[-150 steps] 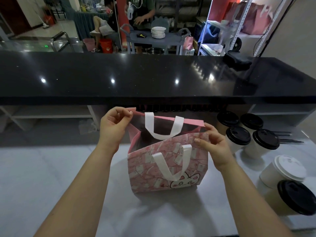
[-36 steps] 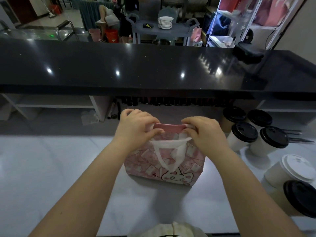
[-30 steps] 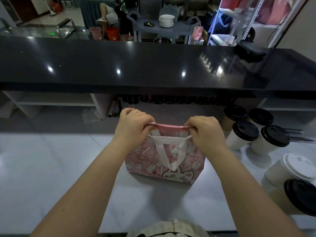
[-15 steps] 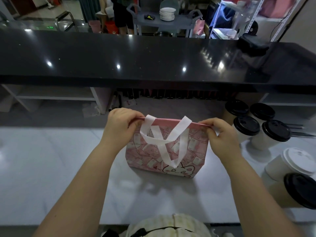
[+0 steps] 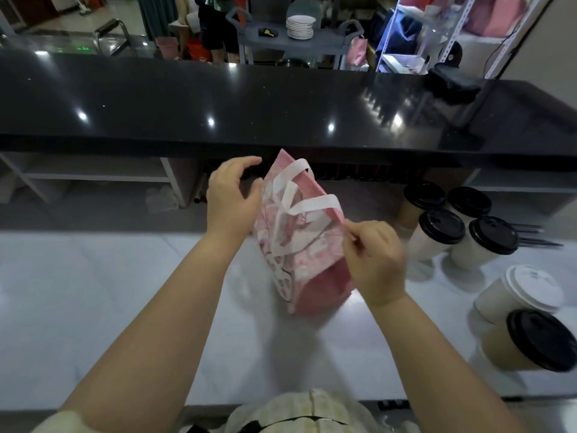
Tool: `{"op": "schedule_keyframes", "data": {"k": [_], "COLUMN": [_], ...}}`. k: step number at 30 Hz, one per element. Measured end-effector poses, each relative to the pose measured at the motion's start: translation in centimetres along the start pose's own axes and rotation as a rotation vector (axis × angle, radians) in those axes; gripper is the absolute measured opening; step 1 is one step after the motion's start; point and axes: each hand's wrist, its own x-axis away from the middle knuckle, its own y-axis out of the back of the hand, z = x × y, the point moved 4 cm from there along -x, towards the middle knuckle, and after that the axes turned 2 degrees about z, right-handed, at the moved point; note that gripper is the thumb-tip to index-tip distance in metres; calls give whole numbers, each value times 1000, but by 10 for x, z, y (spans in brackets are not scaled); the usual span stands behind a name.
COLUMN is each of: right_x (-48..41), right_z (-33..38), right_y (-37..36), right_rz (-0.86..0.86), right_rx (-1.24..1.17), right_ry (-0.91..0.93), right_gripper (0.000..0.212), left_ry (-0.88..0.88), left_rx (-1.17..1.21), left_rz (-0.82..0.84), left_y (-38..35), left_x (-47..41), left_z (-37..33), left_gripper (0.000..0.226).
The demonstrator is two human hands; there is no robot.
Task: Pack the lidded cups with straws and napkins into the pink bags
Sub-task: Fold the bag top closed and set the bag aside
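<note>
Since half a second ago the pink bag [image 5: 299, 245] has been swung end-on, pinched by the right hand [image 5: 373, 260], the left hand [image 5: 232, 201] apparently released, so cup-loading seems delayed.

the bag [image 5: 299, 245] stands on the counter [image 5: 93, 292] between the left hand [image 5: 232, 201] and right hand [image 5: 374, 260]. the cups [image 5: 462, 232] cluster right of the right hand, straws [image 5: 537, 235] behind them.
</note>
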Motion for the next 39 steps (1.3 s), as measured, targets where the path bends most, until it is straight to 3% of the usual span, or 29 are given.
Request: {"op": "schedule_keyframes", "data": {"k": [3,6,11,14,21,26,31,39], "right_x": [8,8,30,49,70,83,81,77], "right_z": [14,11,-9,-29,-57,-65,-66,-56], "right_y": [-19,-27,-27,-25,-24,-34,-46,-50], "right_rz": [123,210,425,494,554,639,653,599], "right_rx": [-138,-330,-591,-638,-615,-590,-531,-501], "right_ry": [-89,-293,-335,-387,-340,-439,-464,-542], "right_gripper": [11,16,53,65,70,79,71,48], "left_ry": [25,17,-60,-7,191,285,260,288], "left_rx": [187,228,106,38,94,56,-90,-201], "left_rz": [-28,-4,109,112,-12,-48,-35,-188], "left_y": [2,-4,-27,-39,-49,-57,-57,-65], "left_x": [39,80,132,157,178,178,167,164], "left_z": [-2,0,7,12,4,-3,-7,-15], "left_gripper": [24,18,51,64,63,70,75,51]}}
